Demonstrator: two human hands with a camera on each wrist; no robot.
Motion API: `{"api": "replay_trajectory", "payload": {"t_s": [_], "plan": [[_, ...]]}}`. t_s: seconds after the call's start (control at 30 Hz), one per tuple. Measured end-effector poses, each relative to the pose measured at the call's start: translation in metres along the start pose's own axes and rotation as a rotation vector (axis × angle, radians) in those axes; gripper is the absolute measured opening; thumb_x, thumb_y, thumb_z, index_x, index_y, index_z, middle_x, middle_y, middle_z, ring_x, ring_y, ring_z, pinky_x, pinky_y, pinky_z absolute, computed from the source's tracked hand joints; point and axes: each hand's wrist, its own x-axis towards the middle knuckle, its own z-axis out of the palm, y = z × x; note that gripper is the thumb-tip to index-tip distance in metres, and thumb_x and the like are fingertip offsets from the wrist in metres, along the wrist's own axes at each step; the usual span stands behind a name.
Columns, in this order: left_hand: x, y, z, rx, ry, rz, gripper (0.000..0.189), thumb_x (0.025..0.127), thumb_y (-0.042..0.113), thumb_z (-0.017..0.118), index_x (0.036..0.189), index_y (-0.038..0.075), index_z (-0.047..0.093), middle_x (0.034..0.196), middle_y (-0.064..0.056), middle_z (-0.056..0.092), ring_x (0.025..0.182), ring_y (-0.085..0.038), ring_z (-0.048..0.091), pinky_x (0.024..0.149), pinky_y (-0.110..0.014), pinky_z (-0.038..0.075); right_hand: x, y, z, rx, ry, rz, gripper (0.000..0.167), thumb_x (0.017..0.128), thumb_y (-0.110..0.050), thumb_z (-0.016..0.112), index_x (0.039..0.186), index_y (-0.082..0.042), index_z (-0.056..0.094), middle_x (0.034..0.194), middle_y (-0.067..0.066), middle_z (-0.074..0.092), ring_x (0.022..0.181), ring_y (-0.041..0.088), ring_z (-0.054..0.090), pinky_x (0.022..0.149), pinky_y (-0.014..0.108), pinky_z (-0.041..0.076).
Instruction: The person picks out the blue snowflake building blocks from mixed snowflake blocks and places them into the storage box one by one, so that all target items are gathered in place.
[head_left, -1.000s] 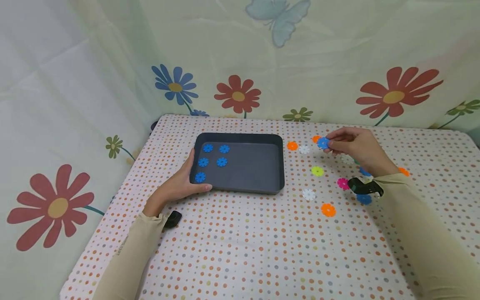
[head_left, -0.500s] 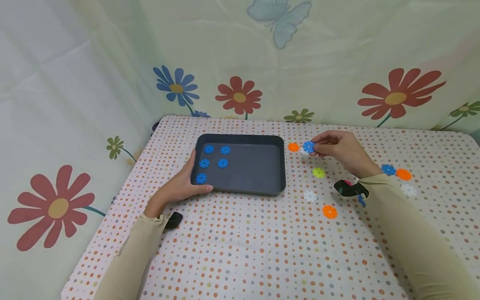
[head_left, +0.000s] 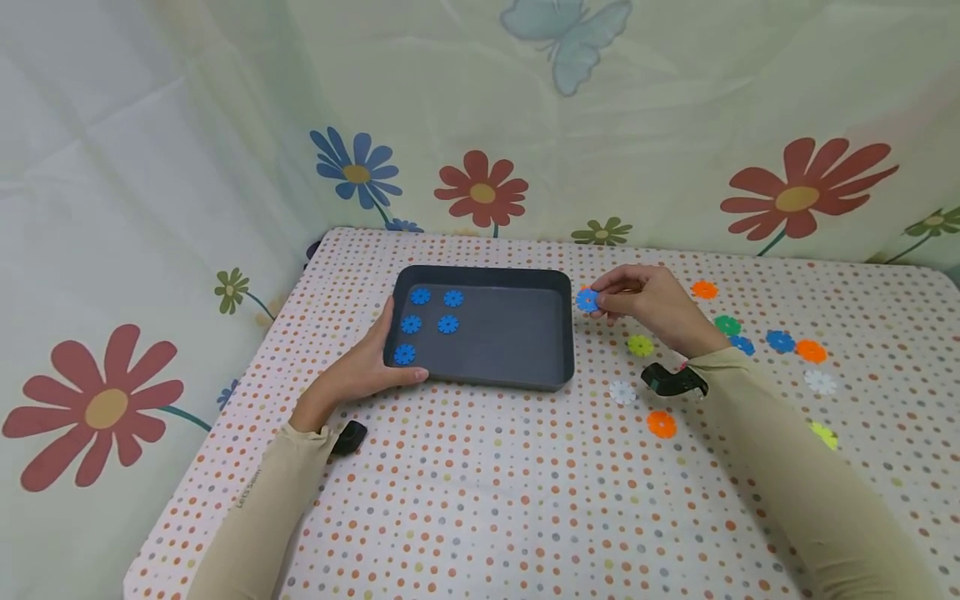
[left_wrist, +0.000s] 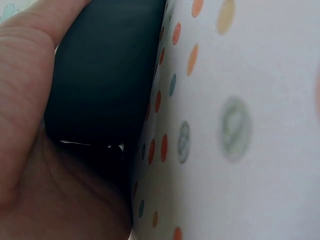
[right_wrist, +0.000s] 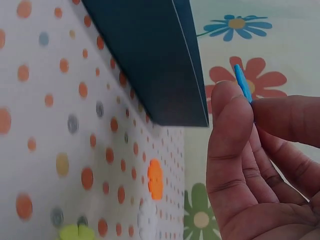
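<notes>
Between thumb and fingertips my right hand [head_left: 643, 302] pinches a blue snowflake disc [head_left: 587, 301], just right of the dark grey tray's right rim. The right wrist view shows that blue disc [right_wrist: 243, 83] edge-on, raised above the table beside the tray wall [right_wrist: 150, 65]. My left hand [head_left: 367, 364] holds the tray [head_left: 510, 386] at its left end, thumb along the front corner and fingers along the left side. In the left wrist view the palm lies against the tray's outer wall [left_wrist: 105, 70]. Several blue discs [head_left: 447, 324] lie flat in the tray's left part.
Loose discs lie right of the tray: yellow [head_left: 640, 346], white [head_left: 622, 392], orange [head_left: 662, 424], green [head_left: 727, 325] and more blue [head_left: 780, 341]. In the right wrist view an orange disc [right_wrist: 155, 179] lies near the tray. A flowered curtain [head_left: 660, 108] hangs behind the dotted tablecloth [head_left: 480, 500].
My right hand has moved left with the blue disc, from among the loose discs to beside the tray's right rim. The left hand has kept its hold on the tray.
</notes>
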Motion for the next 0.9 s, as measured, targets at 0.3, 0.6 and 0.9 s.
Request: {"api": "replay_trajectory", "payload": {"t_s": [0.3, 0.6, 0.9], "plan": [[-0.001, -0.001, 0.0, 0.008, 0.004, -0.013, 0.138, 0.088, 0.063, 0.082, 0.169, 0.021, -0.022, 0.176, -0.003, -0.02, 0.163, -0.032, -0.007, 0.125, -0.065, 0.016, 0.006, -0.012, 0.022, 0.035, -0.055, -0.007, 0.029, 0.104, -0.009, 0.071, 0.127, 0.008, 0.067, 0.106, 0.019, 0.075, 0.094, 0.035, 0.072, 0.086, 0.042, 0.059], [-0.002, -0.001, 0.001, -0.003, 0.009, -0.012, 0.137, 0.089, 0.061, 0.081, 0.169, 0.022, -0.023, 0.177, -0.004, -0.019, 0.163, -0.032, -0.006, 0.125, -0.065, 0.015, 0.016, -0.022, 0.044, 0.058, -0.115, -0.021, 0.022, 0.103, -0.007, 0.07, 0.121, 0.007, 0.069, 0.103, 0.021, 0.073, 0.095, 0.043, 0.071, 0.085, 0.044, 0.061], [-0.002, -0.001, 0.002, -0.014, 0.015, -0.016, 0.138, 0.088, 0.061, 0.083, 0.17, 0.023, -0.021, 0.177, -0.002, -0.017, 0.163, -0.029, -0.005, 0.125, -0.064, 0.017, 0.023, -0.027, 0.059, 0.067, -0.148, -0.043, 0.02, 0.103, -0.006, 0.07, 0.119, 0.006, 0.069, 0.103, 0.02, 0.074, 0.093, 0.046, 0.068, 0.083, 0.043, 0.06]]}}
